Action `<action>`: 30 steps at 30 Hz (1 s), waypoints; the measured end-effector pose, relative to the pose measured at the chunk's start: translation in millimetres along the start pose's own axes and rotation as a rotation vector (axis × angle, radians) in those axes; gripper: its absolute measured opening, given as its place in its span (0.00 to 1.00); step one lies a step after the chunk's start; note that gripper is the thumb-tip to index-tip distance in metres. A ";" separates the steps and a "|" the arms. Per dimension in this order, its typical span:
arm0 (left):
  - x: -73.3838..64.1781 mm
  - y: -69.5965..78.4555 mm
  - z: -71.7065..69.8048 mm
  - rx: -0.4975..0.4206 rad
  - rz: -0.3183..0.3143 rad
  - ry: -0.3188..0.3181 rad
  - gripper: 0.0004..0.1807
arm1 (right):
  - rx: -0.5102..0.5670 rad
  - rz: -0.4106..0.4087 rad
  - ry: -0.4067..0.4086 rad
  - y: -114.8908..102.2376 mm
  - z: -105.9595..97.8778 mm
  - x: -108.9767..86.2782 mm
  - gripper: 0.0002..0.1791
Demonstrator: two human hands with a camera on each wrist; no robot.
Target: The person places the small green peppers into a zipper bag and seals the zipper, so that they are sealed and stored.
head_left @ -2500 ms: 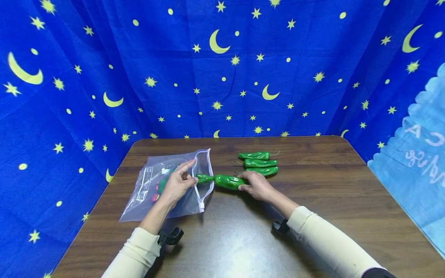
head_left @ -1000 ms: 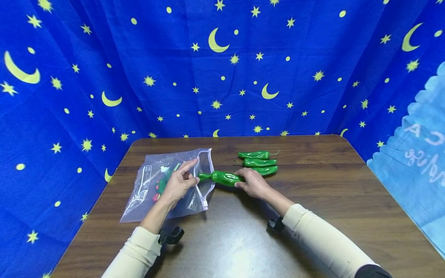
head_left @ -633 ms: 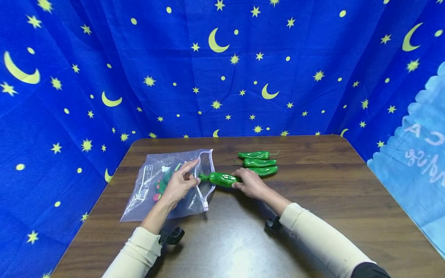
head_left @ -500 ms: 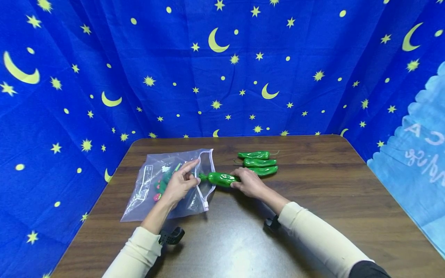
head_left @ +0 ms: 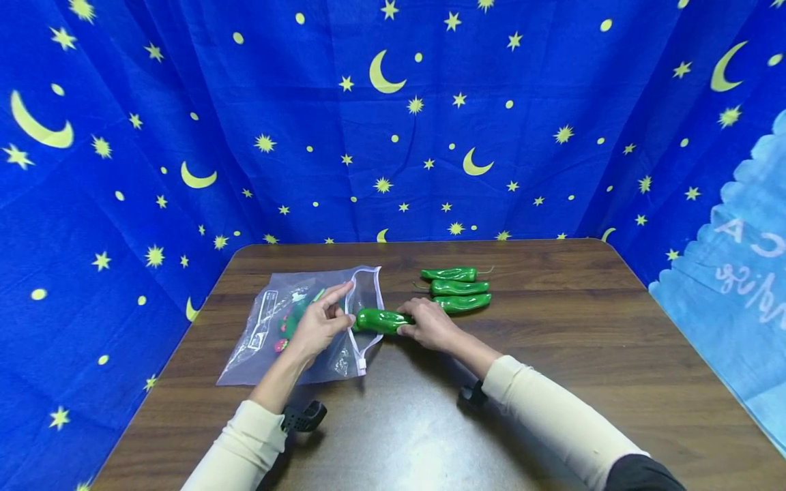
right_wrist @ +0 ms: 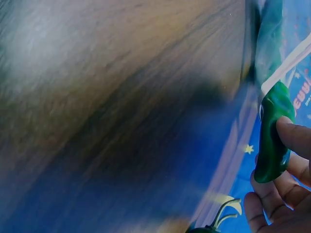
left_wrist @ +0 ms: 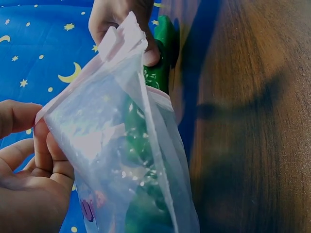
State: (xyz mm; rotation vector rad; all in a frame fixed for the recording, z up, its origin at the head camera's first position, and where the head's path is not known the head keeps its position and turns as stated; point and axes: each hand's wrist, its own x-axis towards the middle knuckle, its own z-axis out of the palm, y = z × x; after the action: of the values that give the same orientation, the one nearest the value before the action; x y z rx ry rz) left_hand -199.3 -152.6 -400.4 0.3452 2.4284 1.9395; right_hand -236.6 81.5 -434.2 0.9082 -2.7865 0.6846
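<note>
A clear zip bag lies on the table at left, its white-edged mouth facing right and spread apart. My left hand pinches the near lip of that mouth between thumb and finger, as the left wrist view shows. A glossy green pepper points leftward into the mouth. My right hand grips its outer end, thumb on one side and fingers beneath. Through the plastic, more green shows further inside, blurred by glare.
Beyond my right hand, three green peppers lie side by side on the wooden table. A white slider sits at the bag's near corner. Blue star-and-moon cloth hangs behind the table and along both sides.
My right hand has moved left, pushing the pepper deeper into the bag's mouth. The bag's mouth has shifted slightly right. My left hand keeps its pinch, and the three other peppers stay put.
</note>
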 end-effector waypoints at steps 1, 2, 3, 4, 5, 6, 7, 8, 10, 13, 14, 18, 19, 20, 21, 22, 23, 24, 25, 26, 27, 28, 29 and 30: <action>0.0 -0.2 -0.1 0.001 0.000 -0.001 0.36 | -0.003 -0.009 0.002 -0.8 0.5 0.2 0.18; 0.1 -0.4 0.0 0.003 -0.001 0.000 0.36 | -0.007 -0.016 0.003 -1.8 0.9 0.3 0.17; 0.4 -0.5 0.1 0.002 0.000 0.001 0.36 | -0.011 -0.021 0.003 -2.8 1.5 0.3 0.17; 0.6 -0.6 0.2 0.002 -0.001 0.003 0.36 | -0.012 -0.025 0.001 -3.9 1.9 0.5 0.17; 0.6 -0.7 0.1 0.001 0.002 0.002 0.36 | -0.010 -0.029 -0.001 -5.2 2.0 0.7 0.17; 0.9 -0.8 0.2 0.002 0.001 0.003 0.36 | -0.010 -0.033 -0.002 -6.3 2.2 0.9 0.17; 0.9 -0.6 0.3 0.003 0.002 0.003 0.37 | -0.009 -0.038 -0.002 -7.6 2.4 1.0 0.17; 0.9 -0.6 0.3 0.003 0.003 0.002 0.37 | -0.013 -0.042 -0.002 -8.6 2.8 1.3 0.17; 0.5 -0.5 0.0 0.003 0.004 0.000 0.36 | -0.017 -0.050 0.000 -10.2 3.4 2.3 0.17; 0.3 -0.5 0.0 0.005 0.003 -0.003 0.36 | -0.019 -0.056 0.006 -13.2 4.6 4.1 0.16; 0.3 -0.4 0.0 0.005 0.003 -0.002 0.36 | -0.018 -0.053 0.006 -14.2 5.0 4.9 0.16; 0.4 0.1 0.4 -0.002 0.005 0.004 0.36 | -0.007 -0.036 0.002 -18.6 7.4 7.7 0.17; 0.4 0.1 0.5 -0.004 0.007 0.004 0.36 | -0.007 -0.034 0.003 -19.5 8.1 8.4 0.17; 0.4 0.1 0.5 -0.007 0.009 0.006 0.36 | -0.007 -0.034 0.004 -20.3 8.9 9.0 0.17; 0.5 0.0 0.5 -0.010 0.011 0.005 0.36 | -0.007 -0.036 0.007 -21.2 9.4 9.5 0.17; 0.3 0.1 0.5 -0.014 0.013 0.003 0.36 | -0.009 -0.040 0.013 -21.8 10.2 9.9 0.17; 0.4 -0.1 0.4 -0.016 0.013 0.001 0.36 | -0.010 -0.043 0.019 -22.5 10.8 10.5 0.17; 0.5 -0.3 0.4 -0.016 0.012 0.000 0.35 | -0.010 -0.048 0.025 -23.0 11.2 11.0 0.17; 0.6 -0.4 0.3 -0.015 0.010 0.000 0.35 | -0.010 -0.052 0.031 -23.6 11.7 11.3 0.17; 0.7 -0.5 0.2 -0.013 0.010 -0.001 0.35 | -0.011 -0.054 0.034 -24.1 12.0 11.6 0.18; 0.8 -0.5 0.1 -0.012 0.008 -0.003 0.35 | -0.012 -0.058 0.036 -24.6 12.1 12.0 0.18; 0.8 -0.4 0.0 -0.011 0.007 -0.004 0.36 | -0.014 -0.061 0.037 -24.8 12.5 12.5 0.18; 1.1 -0.6 -0.1 -0.008 0.007 -0.005 0.36 | -0.011 -0.062 0.037 -25.2 12.6 13.0 0.17; 1.2 -0.4 -0.1 -0.006 0.009 -0.005 0.36 | -0.010 -0.064 0.035 -25.4 12.9 13.4 0.17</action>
State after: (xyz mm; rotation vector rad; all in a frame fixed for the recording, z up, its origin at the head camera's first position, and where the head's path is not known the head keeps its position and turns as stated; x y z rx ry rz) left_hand -200.5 -152.6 -400.6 0.3605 2.4222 1.9466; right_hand -232.3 50.3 -432.5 0.9690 -2.7150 0.6695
